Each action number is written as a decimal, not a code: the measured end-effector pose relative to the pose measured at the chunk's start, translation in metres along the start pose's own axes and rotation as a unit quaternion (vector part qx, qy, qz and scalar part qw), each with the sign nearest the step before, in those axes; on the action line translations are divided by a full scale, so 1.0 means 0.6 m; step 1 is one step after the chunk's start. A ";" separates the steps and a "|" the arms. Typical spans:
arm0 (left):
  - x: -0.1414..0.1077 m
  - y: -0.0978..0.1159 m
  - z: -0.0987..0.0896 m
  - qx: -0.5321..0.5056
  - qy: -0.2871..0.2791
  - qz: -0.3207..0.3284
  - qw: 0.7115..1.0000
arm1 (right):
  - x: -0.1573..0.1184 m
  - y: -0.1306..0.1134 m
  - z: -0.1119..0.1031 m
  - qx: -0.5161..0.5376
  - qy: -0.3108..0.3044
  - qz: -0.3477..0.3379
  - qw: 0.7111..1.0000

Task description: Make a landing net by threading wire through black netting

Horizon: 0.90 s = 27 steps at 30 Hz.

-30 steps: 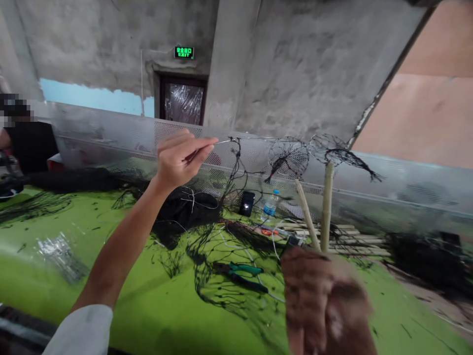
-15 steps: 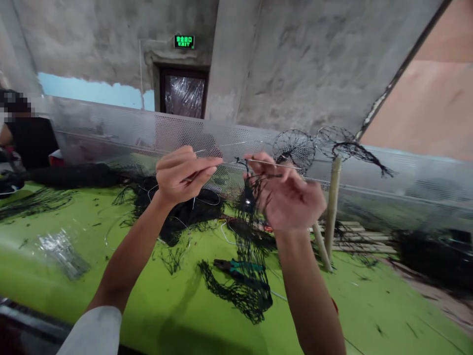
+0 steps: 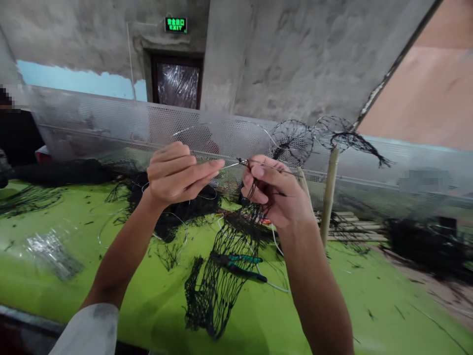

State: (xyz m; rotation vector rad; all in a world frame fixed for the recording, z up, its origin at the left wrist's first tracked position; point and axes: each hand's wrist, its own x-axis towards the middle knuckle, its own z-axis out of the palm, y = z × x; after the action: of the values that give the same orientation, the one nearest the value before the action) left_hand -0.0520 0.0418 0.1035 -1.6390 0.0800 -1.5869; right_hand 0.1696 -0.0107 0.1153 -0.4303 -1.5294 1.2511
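My left hand (image 3: 181, 172) is closed, thumb and forefinger pinching a thin metal wire (image 3: 231, 164). The wire runs to my right hand (image 3: 277, 190), whose fingers are closed around the gathered top of a black net (image 3: 227, 291) and the wire there. From that hand the net hangs down to the green table, its lower end spread out. Pliers (image 3: 242, 266) with green-and-black handles lie there, the jaws partly behind the mesh. A longer bent piece of wire (image 3: 264, 129) arches above both hands towards two net-covered wire hoops (image 3: 293, 140).
An upright bamboo stick (image 3: 330, 195) stands right of my right hand, near the hoops. Dark netting (image 3: 166, 222) lies behind my left arm. Shiny metal pieces in clear plastic (image 3: 53, 254) rest at left. A perforated clear panel (image 3: 121, 133) runs along the back; a person (image 3: 20, 133) is far left.
My right hand's fingers have closed in on the net and wire. The hanging net has swung left and spread across the pliers. My left hand still pinches the wire; the view has shifted slightly.
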 end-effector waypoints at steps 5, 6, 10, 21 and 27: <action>0.016 0.002 -0.005 0.057 -0.024 0.059 0.996 | 0.005 0.000 -0.004 -0.022 0.030 0.030 0.999; 0.018 0.003 -0.005 0.066 -0.027 0.060 0.996 | 0.005 0.000 -0.004 -0.022 0.036 0.033 0.999; 0.018 0.008 -0.005 0.085 -0.038 0.071 0.993 | 0.005 0.000 -0.003 0.000 0.051 0.043 0.998; 0.006 0.005 0.005 0.025 -0.095 0.062 0.993 | 0.015 0.013 -0.017 -0.037 0.032 -0.020 0.999; -0.002 0.005 0.009 0.011 -0.095 0.041 0.995 | 0.018 0.032 -0.035 -0.006 -0.036 -0.006 0.999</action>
State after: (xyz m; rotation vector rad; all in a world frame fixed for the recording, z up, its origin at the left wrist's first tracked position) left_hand -0.0460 0.0434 0.1019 -1.7393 0.0297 -1.3588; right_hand 0.1779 0.0153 0.1019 -0.3877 -1.5979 1.2606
